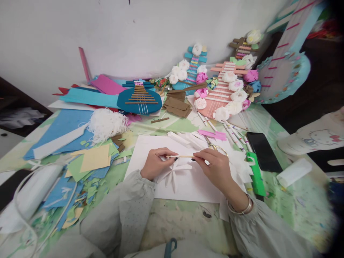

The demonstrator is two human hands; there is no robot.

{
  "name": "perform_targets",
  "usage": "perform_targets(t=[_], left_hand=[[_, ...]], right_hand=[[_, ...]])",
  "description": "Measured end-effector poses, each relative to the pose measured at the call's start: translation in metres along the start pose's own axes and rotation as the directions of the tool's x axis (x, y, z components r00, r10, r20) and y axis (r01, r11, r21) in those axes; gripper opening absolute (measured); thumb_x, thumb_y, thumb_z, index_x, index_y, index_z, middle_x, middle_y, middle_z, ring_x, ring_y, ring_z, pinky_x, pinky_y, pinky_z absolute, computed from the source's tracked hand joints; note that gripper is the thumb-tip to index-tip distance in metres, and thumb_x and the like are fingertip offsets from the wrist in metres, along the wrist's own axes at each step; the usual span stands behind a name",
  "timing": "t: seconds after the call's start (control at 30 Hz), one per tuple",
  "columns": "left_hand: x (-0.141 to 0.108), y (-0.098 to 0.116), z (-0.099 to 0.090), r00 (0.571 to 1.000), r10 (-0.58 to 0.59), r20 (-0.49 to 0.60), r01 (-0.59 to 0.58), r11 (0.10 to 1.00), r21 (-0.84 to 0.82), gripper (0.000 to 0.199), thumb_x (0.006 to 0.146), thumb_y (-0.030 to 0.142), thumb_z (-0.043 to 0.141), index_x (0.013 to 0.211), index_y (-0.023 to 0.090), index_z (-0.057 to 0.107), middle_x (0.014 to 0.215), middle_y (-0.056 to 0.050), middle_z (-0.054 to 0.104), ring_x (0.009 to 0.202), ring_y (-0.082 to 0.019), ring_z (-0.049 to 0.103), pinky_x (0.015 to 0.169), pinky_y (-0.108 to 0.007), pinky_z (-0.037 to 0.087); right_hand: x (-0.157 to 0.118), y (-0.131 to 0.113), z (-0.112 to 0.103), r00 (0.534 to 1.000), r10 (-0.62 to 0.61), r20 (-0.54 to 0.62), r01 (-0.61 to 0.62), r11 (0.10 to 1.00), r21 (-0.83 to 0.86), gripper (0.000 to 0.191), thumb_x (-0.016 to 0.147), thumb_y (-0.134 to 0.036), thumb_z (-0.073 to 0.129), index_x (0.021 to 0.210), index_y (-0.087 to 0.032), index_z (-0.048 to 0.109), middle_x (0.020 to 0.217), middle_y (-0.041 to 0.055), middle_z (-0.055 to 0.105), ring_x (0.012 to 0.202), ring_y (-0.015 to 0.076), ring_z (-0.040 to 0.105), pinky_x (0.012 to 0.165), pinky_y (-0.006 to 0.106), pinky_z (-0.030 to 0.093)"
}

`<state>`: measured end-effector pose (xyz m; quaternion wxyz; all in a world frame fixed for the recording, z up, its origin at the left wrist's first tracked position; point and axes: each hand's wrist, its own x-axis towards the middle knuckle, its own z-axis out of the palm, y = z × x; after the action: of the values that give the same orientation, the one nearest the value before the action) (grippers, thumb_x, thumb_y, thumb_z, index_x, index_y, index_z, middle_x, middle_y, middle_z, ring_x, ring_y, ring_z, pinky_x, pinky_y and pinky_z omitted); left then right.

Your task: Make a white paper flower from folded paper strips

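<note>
A thin pale stick (184,156) is held level above a white sheet (206,191). My left hand (159,163) pinches its left end between thumb and fingers. At the right end, my right hand (215,166) is closed on the same stick. Below and between the hands lies a white folded-paper piece (173,175) with several narrow arms spread out. Behind my right hand are gold-handled scissors (212,144), white paper strips (178,139) and a pink strip (212,134).
Paper-flower instrument models (221,91) line the wall. White string (106,123) and paper scraps (95,157) lie left. Markers (233,136), a phone (263,151), a green tool (256,175) and a white cup (311,134) stand or lie right.
</note>
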<state>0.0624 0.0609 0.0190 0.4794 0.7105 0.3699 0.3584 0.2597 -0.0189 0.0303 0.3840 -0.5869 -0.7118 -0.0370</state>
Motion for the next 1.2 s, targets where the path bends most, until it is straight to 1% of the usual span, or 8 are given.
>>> perform_targets(t=[0.23, 0.4, 0.5, 0.63, 0.77, 0.97, 1.07, 1.2], left_hand=[[-0.0012, 0.0003, -0.0005, 0.998, -0.058, 0.013, 0.058, 0.998, -0.009, 0.017, 0.069, 0.020, 0.064, 0.080, 0.011, 0.073, 0.072, -0.007, 0.069, 0.064, -0.013, 0.056, 0.058, -0.023, 0.042], [-0.0006, 0.0016, -0.0018, 0.998, -0.048, 0.042, 0.049, 0.999, -0.023, 0.029, 0.067, 0.018, 0.063, 0.095, 0.013, 0.071, 0.066, -0.002, 0.064, 0.059, -0.010, 0.052, 0.057, -0.021, 0.041], [-0.0006, 0.0042, -0.0027, 0.996, -0.031, 0.087, 0.032, 0.999, -0.008, 0.026, 0.068, 0.015, 0.059, 0.090, 0.013, 0.072, 0.077, -0.005, 0.068, 0.066, -0.012, 0.055, 0.059, -0.021, 0.041], [-0.0005, 0.0052, -0.0048, 0.984, -0.054, 0.171, 0.064, 0.997, -0.052, 0.024, 0.069, 0.015, 0.057, 0.088, 0.013, 0.071, 0.086, -0.007, 0.071, 0.078, -0.017, 0.060, 0.067, -0.024, 0.044], [0.0002, 0.0004, -0.0063, 0.973, -0.079, 0.215, 0.104, 0.988, -0.110, 0.018, 0.072, 0.024, 0.060, 0.081, 0.012, 0.069, 0.078, -0.007, 0.069, 0.075, -0.017, 0.060, 0.067, -0.025, 0.044], [0.0012, -0.0040, -0.0064, 0.958, -0.127, 0.255, 0.176, 0.968, -0.178, 0.018, 0.073, 0.030, 0.061, 0.075, 0.012, 0.064, 0.070, -0.003, 0.061, 0.066, -0.013, 0.053, 0.060, -0.022, 0.039], [0.0011, -0.0023, -0.0064, 0.947, -0.162, 0.278, 0.223, 0.953, -0.203, 0.020, 0.073, 0.033, 0.061, 0.073, 0.012, 0.062, 0.066, -0.002, 0.058, 0.062, -0.011, 0.050, 0.056, -0.021, 0.037], [0.0010, -0.0005, -0.0057, 0.945, -0.185, 0.268, 0.243, 0.949, -0.203, 0.020, 0.072, 0.033, 0.062, 0.071, 0.013, 0.059, 0.065, 0.000, 0.055, 0.059, -0.010, 0.048, 0.053, -0.020, 0.036]], right_hand=[[-0.0008, 0.0017, 0.0014, 1.000, -0.018, -0.025, 0.019, 1.000, 0.013, 0.007, 0.078, -0.017, 0.064, 0.076, -0.015, 0.071, 0.071, 0.0055, 0.068, 0.067, 0.0162, 0.062, 0.061, 0.028, 0.049], [0.0000, 0.0017, 0.0010, 0.997, -0.051, -0.055, 0.051, 0.999, 0.005, 0.007, 0.078, -0.016, 0.064, 0.077, -0.016, 0.071, 0.072, 0.0056, 0.069, 0.067, 0.0163, 0.061, 0.062, 0.028, 0.049], [0.0002, 0.0006, -0.0006, 0.998, -0.041, -0.038, 0.042, 0.999, 0.029, 0.007, 0.078, -0.017, 0.063, 0.077, -0.016, 0.071, 0.073, 0.0057, 0.069, 0.068, 0.0160, 0.061, 0.062, 0.028, 0.048], [0.0007, -0.0020, -0.0027, 0.999, -0.033, 0.013, 0.033, 0.998, 0.052, 0.010, 0.081, -0.017, 0.060, 0.078, -0.016, 0.070, 0.072, 0.0059, 0.068, 0.067, 0.0154, 0.061, 0.060, 0.027, 0.047], [0.0012, -0.0029, -0.0038, 0.995, -0.055, 0.082, 0.051, 0.998, 0.049, 0.015, 0.084, -0.019, 0.056, 0.082, -0.015, 0.070, 0.071, 0.0063, 0.067, 0.064, 0.0144, 0.060, 0.058, 0.026, 0.046], [0.0004, -0.0022, -0.0059, 0.987, -0.058, 0.151, 0.055, 0.998, 0.025, 0.017, 0.085, -0.020, 0.053, 0.083, -0.015, 0.070, 0.066, 0.0052, 0.066, 0.063, 0.0136, 0.060, 0.059, 0.024, 0.044], [0.0000, -0.0023, -0.0065, 0.986, -0.056, 0.155, 0.054, 0.998, 0.016, 0.017, 0.086, -0.021, 0.054, 0.084, -0.016, 0.069, 0.066, 0.0046, 0.066, 0.062, 0.0132, 0.060, 0.059, 0.024, 0.044], [0.0003, -0.0031, -0.0061, 0.992, -0.053, 0.110, 0.052, 0.999, 0.007, 0.015, 0.085, -0.022, 0.055, 0.080, -0.018, 0.069, 0.068, 0.0051, 0.067, 0.063, 0.0136, 0.060, 0.060, 0.024, 0.044]])
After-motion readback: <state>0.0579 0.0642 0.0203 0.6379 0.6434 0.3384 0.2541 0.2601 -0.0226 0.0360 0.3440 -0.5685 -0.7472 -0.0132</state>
